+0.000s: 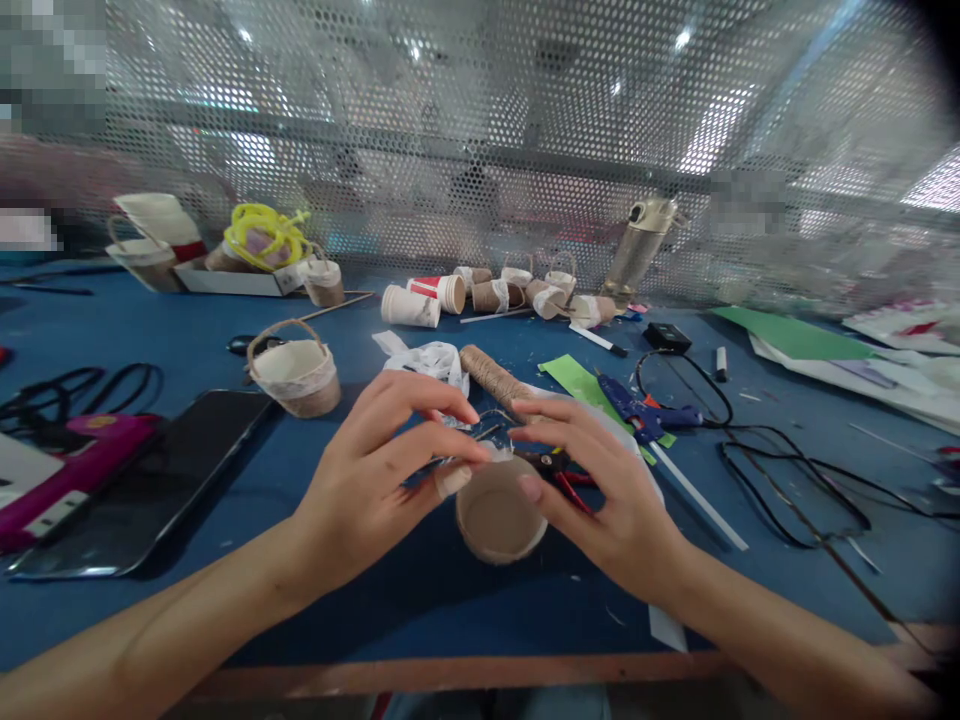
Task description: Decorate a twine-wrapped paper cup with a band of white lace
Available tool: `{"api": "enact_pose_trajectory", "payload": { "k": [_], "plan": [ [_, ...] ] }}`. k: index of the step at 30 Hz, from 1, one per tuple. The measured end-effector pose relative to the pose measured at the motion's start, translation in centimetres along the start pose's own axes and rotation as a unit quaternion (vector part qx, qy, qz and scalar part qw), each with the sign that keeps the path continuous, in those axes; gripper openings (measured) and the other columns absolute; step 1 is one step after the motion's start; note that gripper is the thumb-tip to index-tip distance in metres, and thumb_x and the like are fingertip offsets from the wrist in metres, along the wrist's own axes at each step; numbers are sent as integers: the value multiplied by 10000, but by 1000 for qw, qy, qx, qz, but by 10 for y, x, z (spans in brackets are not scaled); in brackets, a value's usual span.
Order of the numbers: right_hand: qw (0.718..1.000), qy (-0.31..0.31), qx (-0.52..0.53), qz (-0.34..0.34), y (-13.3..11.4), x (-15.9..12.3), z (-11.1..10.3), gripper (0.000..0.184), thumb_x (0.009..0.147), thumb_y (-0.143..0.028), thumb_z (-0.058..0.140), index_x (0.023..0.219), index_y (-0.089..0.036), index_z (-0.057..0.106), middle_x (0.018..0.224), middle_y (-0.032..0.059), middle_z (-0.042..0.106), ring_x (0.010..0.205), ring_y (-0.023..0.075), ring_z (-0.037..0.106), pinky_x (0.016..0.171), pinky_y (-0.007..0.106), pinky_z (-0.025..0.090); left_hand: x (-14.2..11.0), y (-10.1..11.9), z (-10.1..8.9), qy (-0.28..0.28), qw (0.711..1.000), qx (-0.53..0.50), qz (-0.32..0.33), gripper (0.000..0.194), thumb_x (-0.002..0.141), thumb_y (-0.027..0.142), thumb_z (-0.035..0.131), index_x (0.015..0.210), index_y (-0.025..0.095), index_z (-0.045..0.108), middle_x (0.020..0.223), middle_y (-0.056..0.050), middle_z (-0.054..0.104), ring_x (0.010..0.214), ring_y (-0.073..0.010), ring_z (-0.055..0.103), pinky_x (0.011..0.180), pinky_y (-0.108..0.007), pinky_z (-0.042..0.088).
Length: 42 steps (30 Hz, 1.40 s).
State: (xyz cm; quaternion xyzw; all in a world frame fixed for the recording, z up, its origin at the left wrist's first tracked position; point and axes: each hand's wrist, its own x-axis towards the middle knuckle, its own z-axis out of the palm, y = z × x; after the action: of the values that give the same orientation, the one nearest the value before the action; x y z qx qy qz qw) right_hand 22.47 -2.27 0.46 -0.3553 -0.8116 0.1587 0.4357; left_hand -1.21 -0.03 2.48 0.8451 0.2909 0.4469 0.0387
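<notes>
A small brown cup [501, 515] stands near the table's front edge, its inside facing me. My left hand [397, 450] is at the cup's left rim, thumb and a fingertip pinched close together; what they hold, if anything, I cannot make out. A pale wrap, like a plaster, is on its thumb. A whitish scrap shows by these fingertips, at the cup's far rim. My right hand [592, 465] curves round the right side, fingers apart, thumb by the rim. Behind the hands lie a roll of twine [491, 375], crumpled white lace [431, 362] and red-handled pliers [576, 490], partly hidden.
Left are a handled basket cup [300, 375], a phone [157, 490] and a magenta glue gun [90, 460]. Right are a blue glue gun [645, 408], a glue stick [697, 497] and black cable [787, 500]. More cups [495, 295] line the perforated metal screen [420, 150].
</notes>
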Motion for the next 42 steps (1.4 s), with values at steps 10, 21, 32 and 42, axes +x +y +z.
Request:
{"api": "enact_pose_trajectory", "payload": {
  "k": [10,21,32,42],
  "plan": [
    [984,-60,160,46,0,-3,2,340,917,-302,727,1224,-292,580,1451,64,571,1404,236,495,1165,461,426,1,9,3,-31,971,-190,-142,168,913,129,694,991,278,682,926,48,766,805,-128,734,736,-215,584],
    [984,-128,115,-44,-3,4,-3,360,960,-327,664,1286,-176,645,1439,126,574,1506,229,350,1246,416,305,9,7,-7,-42,957,-269,-94,187,910,94,693,920,251,795,987,-32,795,889,-182,753,842,-279,628],
    [991,17,129,-43,4,-2,-4,502,925,-64,617,1395,-234,568,1470,86,553,1395,250,494,1178,476,422,5,-4,-15,-10,825,-551,-124,217,883,60,742,1053,181,802,1033,-13,752,904,-152,779,868,-212,639],
    [977,41,200,-59,1,-14,-22,416,823,5,744,1132,-273,730,961,11,706,793,122,697,649,205,625,-1,-16,-16,-159,686,-662,-257,280,807,95,810,1004,187,635,849,19,674,729,-90,656,666,-165,574]
  ]
}}
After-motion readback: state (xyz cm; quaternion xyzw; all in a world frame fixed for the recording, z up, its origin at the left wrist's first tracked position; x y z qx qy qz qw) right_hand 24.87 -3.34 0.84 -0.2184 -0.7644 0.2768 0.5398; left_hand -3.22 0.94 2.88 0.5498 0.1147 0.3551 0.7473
